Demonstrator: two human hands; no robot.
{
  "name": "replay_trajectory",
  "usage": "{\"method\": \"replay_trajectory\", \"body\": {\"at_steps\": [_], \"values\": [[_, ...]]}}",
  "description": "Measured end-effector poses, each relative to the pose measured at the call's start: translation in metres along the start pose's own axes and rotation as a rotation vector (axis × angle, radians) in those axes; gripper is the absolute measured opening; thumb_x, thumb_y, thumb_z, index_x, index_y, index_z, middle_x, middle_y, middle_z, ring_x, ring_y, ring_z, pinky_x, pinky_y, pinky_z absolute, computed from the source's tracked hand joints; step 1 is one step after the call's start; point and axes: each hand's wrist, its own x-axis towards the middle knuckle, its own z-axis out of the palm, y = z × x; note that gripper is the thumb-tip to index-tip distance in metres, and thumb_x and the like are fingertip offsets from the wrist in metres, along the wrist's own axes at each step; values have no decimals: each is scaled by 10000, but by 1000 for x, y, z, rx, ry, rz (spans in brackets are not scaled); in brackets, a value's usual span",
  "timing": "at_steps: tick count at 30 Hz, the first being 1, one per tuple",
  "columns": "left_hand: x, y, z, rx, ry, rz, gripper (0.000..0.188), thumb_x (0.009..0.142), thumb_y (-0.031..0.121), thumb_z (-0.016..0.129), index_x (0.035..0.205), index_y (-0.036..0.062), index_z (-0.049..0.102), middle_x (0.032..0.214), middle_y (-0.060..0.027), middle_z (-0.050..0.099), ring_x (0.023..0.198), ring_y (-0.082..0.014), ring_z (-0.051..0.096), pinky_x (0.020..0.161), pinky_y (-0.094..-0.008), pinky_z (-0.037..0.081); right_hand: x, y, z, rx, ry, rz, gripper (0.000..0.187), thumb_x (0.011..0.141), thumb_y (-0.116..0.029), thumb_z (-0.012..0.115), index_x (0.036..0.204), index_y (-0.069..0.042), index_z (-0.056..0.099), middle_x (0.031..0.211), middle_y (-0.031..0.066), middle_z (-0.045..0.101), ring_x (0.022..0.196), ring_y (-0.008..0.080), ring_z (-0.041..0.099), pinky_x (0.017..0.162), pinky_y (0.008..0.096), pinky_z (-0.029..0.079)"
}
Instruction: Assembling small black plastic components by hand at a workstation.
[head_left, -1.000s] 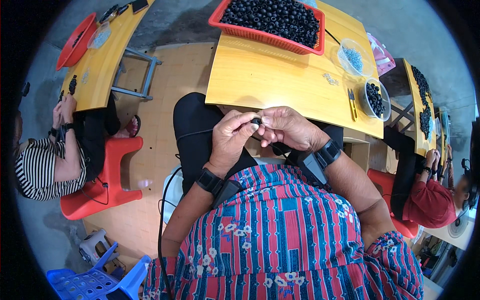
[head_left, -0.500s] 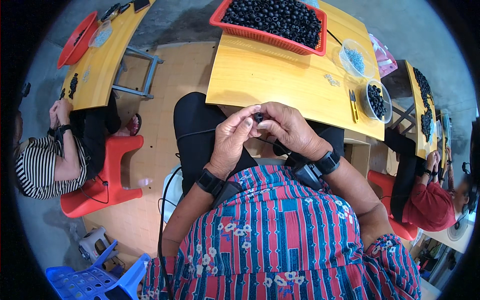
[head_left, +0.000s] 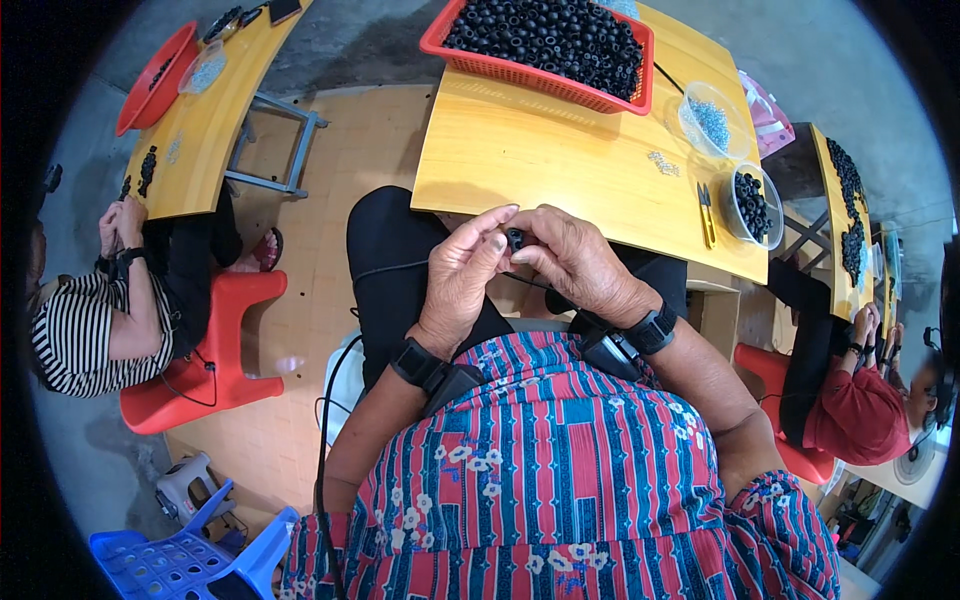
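A small black round part with a hollow opening (head_left: 515, 239) sits between my two hands, just off the near edge of the table. My left hand (head_left: 458, 270) pinches it from the left with thumb and forefinger. From the other side my right hand (head_left: 578, 258) grips the same part, thumb below and curled fingers above. Fingers cover much of the part, and anything smaller inside it cannot be made out. On the wooden table (head_left: 540, 160) beyond lie a little heap of small clear pieces (head_left: 662, 163) and yellow-handled thread snips (head_left: 707, 214).
A red basket (head_left: 540, 88) full of black parts stands at the far side. To the right are a clear tub of bluish pieces (head_left: 708, 122) and a clear tub of black parts (head_left: 752, 205). Co-workers sit left and right on red chairs. A dark cable (head_left: 322, 470) runs past my left arm.
The black part has turned slightly between my fingertips, so its opening shows more. My right fingers have shifted a little; both hands stay in nearly the same place.
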Motion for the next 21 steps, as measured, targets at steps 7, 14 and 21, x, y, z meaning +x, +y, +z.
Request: {"method": "replay_trajectory", "body": {"at_steps": [7,14,21], "values": [[-1,-2,-3,48,0,68,308,964,94,542,1250,-19,563,1008,-37,610,846,-61,544,767,-205,476,-1,2,0,71,32,-35,296,889,-240,629,1092,-35,561,920,165,616,883,352,621,774,395,500],[0,-2,-4,206,54,63,217,946,94,578,1139,0,612,869,-18,621,751,-72,594,689,-227,528,-2,2,-2,182,2,46,277,915,-215,598,1090,-3,563,916,154,606,850,306,610,773,352,488],[0,-14,-13,-38,55,-90,143,939,67,578,1061,8,623,841,-41,626,699,-86,603,684,-240,551,-3,8,-1,12,-17,-48,302,908,-250,606,1087,-10,567,918,152,609,840,315,605,750,363,482]]}}
